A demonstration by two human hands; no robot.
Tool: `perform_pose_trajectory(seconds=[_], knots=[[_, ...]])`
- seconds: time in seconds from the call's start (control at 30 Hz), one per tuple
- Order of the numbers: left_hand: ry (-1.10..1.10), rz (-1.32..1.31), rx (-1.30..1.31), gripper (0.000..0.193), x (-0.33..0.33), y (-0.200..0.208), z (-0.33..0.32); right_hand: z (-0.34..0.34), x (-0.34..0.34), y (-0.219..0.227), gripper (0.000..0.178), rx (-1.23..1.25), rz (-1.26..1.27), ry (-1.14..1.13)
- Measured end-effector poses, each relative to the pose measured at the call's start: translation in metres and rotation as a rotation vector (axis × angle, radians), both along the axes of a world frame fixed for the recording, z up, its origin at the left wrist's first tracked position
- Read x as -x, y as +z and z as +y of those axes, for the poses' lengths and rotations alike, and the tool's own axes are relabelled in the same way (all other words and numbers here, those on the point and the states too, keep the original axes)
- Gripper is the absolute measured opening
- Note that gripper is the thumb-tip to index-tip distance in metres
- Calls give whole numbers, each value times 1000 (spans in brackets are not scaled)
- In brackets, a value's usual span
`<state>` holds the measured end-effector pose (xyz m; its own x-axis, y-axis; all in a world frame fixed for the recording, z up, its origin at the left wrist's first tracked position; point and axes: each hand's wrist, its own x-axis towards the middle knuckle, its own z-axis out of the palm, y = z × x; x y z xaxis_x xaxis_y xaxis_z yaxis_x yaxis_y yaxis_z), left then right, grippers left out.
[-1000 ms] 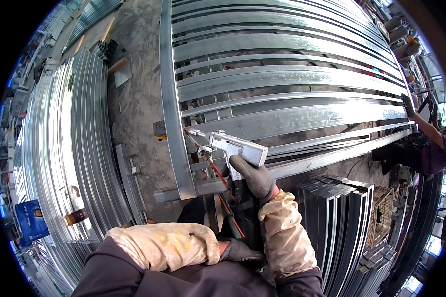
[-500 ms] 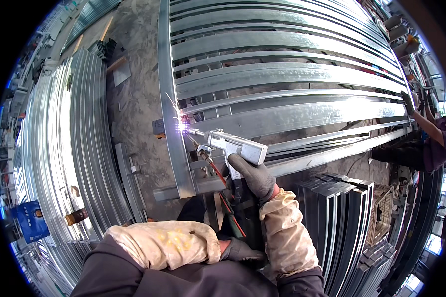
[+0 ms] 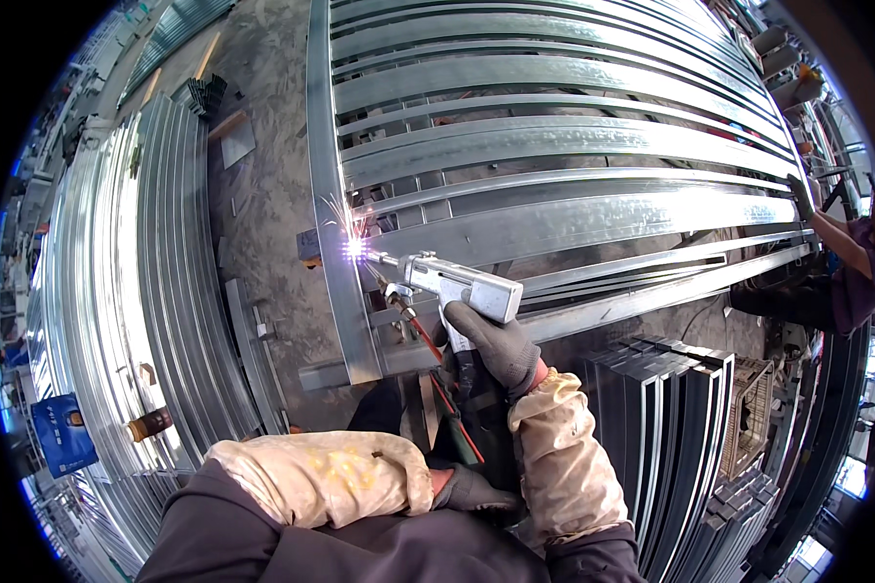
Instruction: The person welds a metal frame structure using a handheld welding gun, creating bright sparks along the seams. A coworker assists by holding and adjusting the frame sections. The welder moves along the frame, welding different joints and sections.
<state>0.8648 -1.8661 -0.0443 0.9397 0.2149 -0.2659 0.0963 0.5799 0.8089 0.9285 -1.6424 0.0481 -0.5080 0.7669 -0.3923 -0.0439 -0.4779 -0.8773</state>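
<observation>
My right hand (image 3: pixel 496 342), in a dark grey glove, grips a silver welding gun (image 3: pixel 462 284) by its handle. The gun's nozzle points left at the upright steel tube (image 3: pixel 329 165) of a metal frame, where a cross bar meets it. A bright violet-white glow with sparks (image 3: pixel 354 249) covers the contact spot. From the gun a red hose (image 3: pixel 420 335) and a dark cable run down toward my body. My left hand (image 3: pixel 474 491), gloved too, is low by my lap, its fingers curled beside the dark cable; what they hold is hidden.
Many parallel bars (image 3: pixel 574 146) fill the frame ahead. Long steel profiles (image 3: pixel 170 282) lie stacked at left, with a blue box (image 3: pixel 63 434) by them. Dark tubes (image 3: pixel 661 389) and a wire basket (image 3: pixel 746 413) stand at right. Another person (image 3: pixel 851 272) touches the frame's far right end.
The sparks spray higher and wider at the nozzle. The gun and both hands stay almost in place; the view has shifted slightly.
</observation>
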Motion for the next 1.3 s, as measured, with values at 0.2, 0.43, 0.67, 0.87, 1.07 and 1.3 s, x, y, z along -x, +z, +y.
perform_pose_trajectory(seconds=[0.2,0.43,0.67,0.87,1.07,1.3], knots=[[-197,-92,-313,42,-2,-18,-7,-3,0,-2,34,-36,19,-2],[3,28,-85,42,-2,-3,-9,-6,-2,0,31,-11,6,31],[-50,95,38,48,2,32,16,-9,-3,-3,26,-51,3,25],[-18,84,39,44,0,38,18,-13,-5,-7,25,-56,6,27],[45,-9,-17,37,0,36,16,-16,-3,3,25,-77,-9,-29],[27,17,-77,35,-1,43,21,-20,-7,-7,27,-61,-24,18]])
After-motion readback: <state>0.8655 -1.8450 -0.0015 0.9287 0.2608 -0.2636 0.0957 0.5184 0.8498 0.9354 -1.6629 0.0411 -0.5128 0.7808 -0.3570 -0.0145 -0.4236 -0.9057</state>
